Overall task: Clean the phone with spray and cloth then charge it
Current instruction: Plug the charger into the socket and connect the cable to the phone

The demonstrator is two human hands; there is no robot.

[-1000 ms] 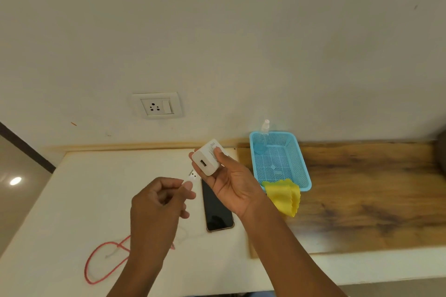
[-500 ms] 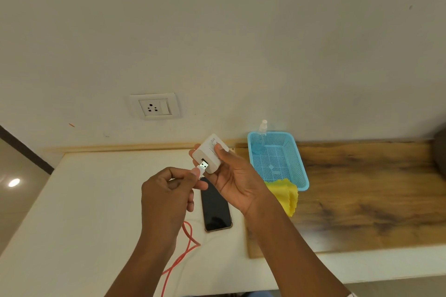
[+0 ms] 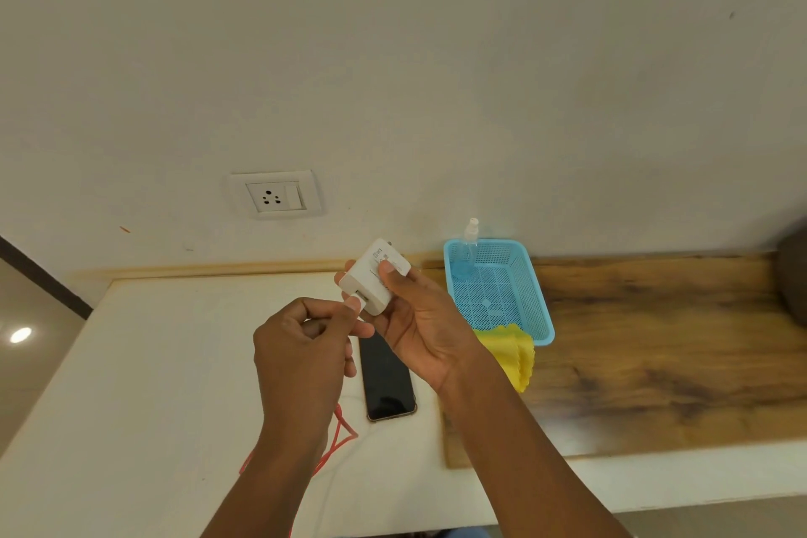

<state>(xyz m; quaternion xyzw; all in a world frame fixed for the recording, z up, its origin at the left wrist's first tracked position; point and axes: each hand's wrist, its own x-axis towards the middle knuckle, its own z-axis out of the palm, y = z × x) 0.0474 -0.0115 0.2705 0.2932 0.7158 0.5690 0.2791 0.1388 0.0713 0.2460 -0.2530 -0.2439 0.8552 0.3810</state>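
At the bottom of the frame both forearms rose from the lower edge, and beneath the left one a thin red charging cable point(image 3: 338, 435) looped over the white countertop point(image 3: 153, 384). The left hand point(image 3: 301, 347), at centre, had its thumb and forefinger pressed together on the cable's white plug end. Half a second before, the metal tip of that plug was bare and just short of the port; now it had gone out of sight against the face of the white block-shaped wall adapter point(image 3: 375, 275), so the cable was probably seated, or nearly so. The right hand point(image 3: 419, 328) gripped the adapter, thumb across its top and fingers wrapped behind.

Between the wrists the black-screened phone point(image 3: 386, 380) lay flat on the counter, screen up, its top end covered by the hands. By my reading the cleaning was done and charging had begun.

To the right a yellow cloth point(image 3: 513, 356) hung over the near rim of a light-blue plastic mesh basket point(image 3: 539, 306), with a clear spray bottle point(image 3: 466, 251) standing in its far corner. On the wall at centre left was the white socket plate point(image 3: 275, 194), untouched.

Whether the plug had gone fully home could not be seen, nor the adapter's pins or the cable's other end.
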